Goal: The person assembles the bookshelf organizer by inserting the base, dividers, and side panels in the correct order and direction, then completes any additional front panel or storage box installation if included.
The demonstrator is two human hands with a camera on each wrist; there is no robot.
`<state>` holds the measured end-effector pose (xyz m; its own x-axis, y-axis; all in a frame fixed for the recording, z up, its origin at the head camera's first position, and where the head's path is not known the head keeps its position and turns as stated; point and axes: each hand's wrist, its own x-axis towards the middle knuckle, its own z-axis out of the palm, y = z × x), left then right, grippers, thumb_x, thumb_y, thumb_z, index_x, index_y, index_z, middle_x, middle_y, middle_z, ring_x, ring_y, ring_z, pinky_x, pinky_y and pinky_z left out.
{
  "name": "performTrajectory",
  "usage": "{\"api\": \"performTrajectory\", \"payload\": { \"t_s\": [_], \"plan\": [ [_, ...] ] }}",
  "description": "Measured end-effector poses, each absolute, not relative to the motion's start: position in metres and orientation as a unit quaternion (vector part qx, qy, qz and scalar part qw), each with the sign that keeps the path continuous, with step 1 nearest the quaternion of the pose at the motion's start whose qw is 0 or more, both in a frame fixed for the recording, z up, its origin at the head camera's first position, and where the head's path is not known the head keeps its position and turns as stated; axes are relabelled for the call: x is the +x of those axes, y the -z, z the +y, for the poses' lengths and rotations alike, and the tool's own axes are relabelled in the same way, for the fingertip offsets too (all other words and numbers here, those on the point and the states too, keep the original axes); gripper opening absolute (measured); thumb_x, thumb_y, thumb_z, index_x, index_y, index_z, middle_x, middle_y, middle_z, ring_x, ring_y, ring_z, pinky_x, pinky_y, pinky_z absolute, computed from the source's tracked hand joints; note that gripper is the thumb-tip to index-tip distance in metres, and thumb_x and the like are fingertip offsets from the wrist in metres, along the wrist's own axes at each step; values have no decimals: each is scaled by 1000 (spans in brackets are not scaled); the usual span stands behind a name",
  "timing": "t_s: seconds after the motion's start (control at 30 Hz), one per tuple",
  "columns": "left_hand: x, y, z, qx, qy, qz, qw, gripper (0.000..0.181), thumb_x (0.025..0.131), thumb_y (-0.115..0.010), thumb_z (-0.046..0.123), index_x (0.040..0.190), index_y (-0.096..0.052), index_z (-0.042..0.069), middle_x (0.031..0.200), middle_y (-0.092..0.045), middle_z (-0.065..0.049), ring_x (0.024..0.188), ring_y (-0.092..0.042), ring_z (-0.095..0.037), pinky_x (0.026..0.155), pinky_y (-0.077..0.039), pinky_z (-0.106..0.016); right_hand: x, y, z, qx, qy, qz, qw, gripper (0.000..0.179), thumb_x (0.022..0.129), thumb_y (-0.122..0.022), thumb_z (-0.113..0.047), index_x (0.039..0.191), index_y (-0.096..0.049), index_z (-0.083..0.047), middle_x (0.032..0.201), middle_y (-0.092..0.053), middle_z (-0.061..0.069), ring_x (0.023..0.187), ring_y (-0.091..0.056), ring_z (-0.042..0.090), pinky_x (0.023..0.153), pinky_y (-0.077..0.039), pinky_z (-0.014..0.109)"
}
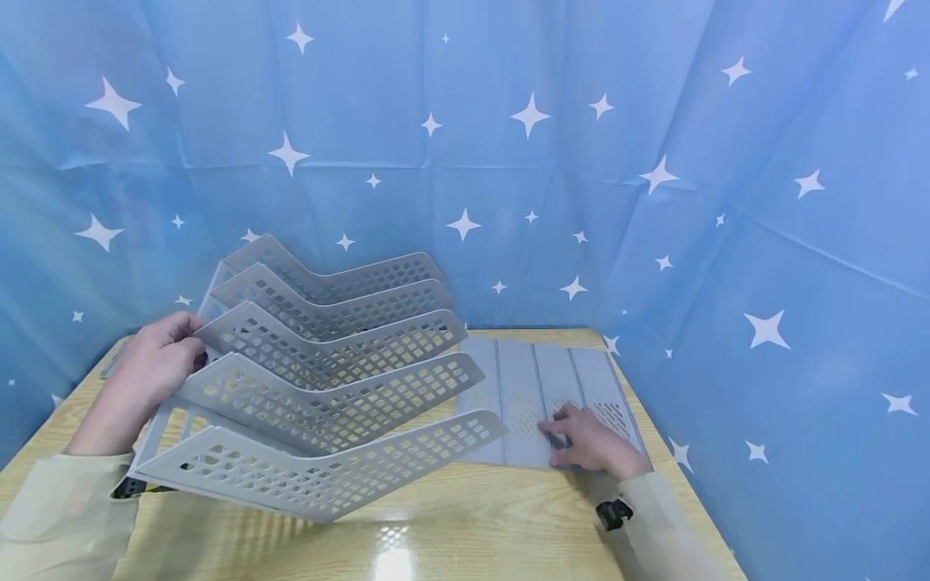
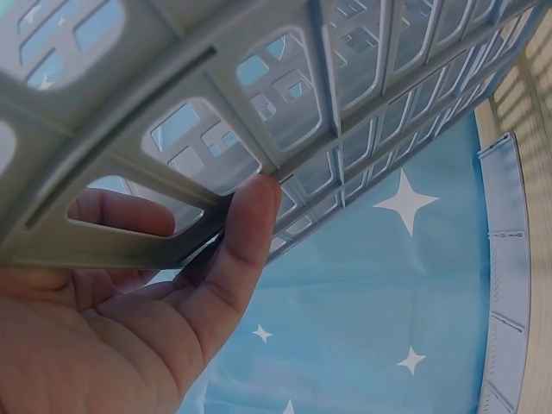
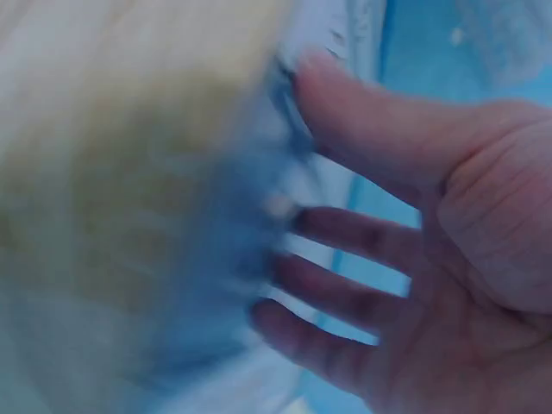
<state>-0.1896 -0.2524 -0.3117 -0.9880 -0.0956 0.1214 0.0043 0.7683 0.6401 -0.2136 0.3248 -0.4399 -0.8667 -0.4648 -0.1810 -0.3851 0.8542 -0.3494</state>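
My left hand [image 1: 156, 359] grips a grey plastic desktop file rack [image 1: 308, 466] by its left side, with the rack tilted above the table. Several upright dividers with rows of square holes make up the rack. In the left wrist view, thumb and fingers close around an edge of its lattice frame [image 2: 103, 250]. Over a flat grey panel [image 1: 517, 363] on the right of the table is my right hand [image 1: 596, 442]. Its fingers are loosely extended near the panel's front part; contact is unclear, as the right wrist view is blurred.
A wooden table [image 1: 436, 516] carries everything. A blue curtain [image 1: 494, 194] with white stars hangs behind it and along its sides. Part of a grey piece [image 1: 112, 359] shows at the table's left edge, behind my left hand.
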Motion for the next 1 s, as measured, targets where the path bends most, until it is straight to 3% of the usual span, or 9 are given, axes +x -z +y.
{"api": "performTrajectory", "payload": {
  "t_s": [0.1,0.17,0.27,0.37,0.47,0.63,0.8,0.9,1.0],
  "plan": [
    [-190,312,-253,23,336,-938,78,32,104,-37,12,119,-59,-5,106,-65,-27,81,-57,-29,63,-42,-35,-212,431,322,-254,144,944,152,56,85,-85,-18,138,-67,-10,131,-57,20,114,-53,41,91,-49,56],
    [-191,312,-253,21,332,-939,83,31,104,-38,12,118,-60,-5,105,-66,-26,81,-58,-29,63,-43,-34,-213,431,321,-278,142,938,153,62,81,-88,-16,140,-66,-12,142,-52,22,127,-48,46,98,-45,63],
    [-192,313,-252,18,334,-939,83,31,103,-38,12,118,-60,-4,104,-66,-25,80,-57,-29,62,-42,-34,-215,441,321,-287,147,933,158,76,78,-90,-17,147,-59,-12,162,-33,24,147,-27,55,109,-31,74],
    [-192,314,-251,15,335,-939,79,31,104,-38,13,118,-60,-3,104,-66,-24,79,-57,-29,61,-43,-34,-214,447,318,-271,153,937,161,84,75,-90,-23,150,-54,-9,163,-31,27,147,-29,53,112,-36,66],
    [-192,314,-252,15,334,-940,74,32,104,-36,15,120,-59,-3,105,-65,-24,79,-56,-30,61,-41,-35,-211,445,306,-230,126,956,134,86,74,-89,-29,149,-54,-5,155,-39,34,138,-41,56,108,-43,62],
    [-192,311,-252,12,327,-942,73,34,105,-35,15,121,-58,-3,106,-64,-24,79,-55,-30,62,-39,-36,-208,443,277,-163,40,981,102,84,82,-85,-42,143,-55,7,130,-52,45,107,-59,60,94,-51,63],
    [-192,309,-249,4,332,-941,70,32,106,-34,13,120,-58,-4,104,-65,-26,80,-56,-29,63,-40,-35,-209,446,253,-115,-33,989,85,74,97,-68,-50,116,-65,21,125,-53,51,75,-70,47,76,-61,53],
    [-192,308,-247,0,334,-940,69,32,106,-34,12,120,-58,-5,105,-65,-27,82,-56,-29,64,-40,-36,-209,449,247,-140,-113,983,41,70,103,-58,-48,76,-70,15,97,-69,37,68,-72,39,78,-62,52],
    [-193,306,-246,-8,331,-941,70,33,105,-33,12,121,-57,-5,106,-65,-27,83,-56,-30,66,-39,-37,-212,455,245,-146,-178,973,-14,71,105,-55,-49,50,-55,-3,63,-68,19,68,-72,37,82,-61,53]
  ]
}}
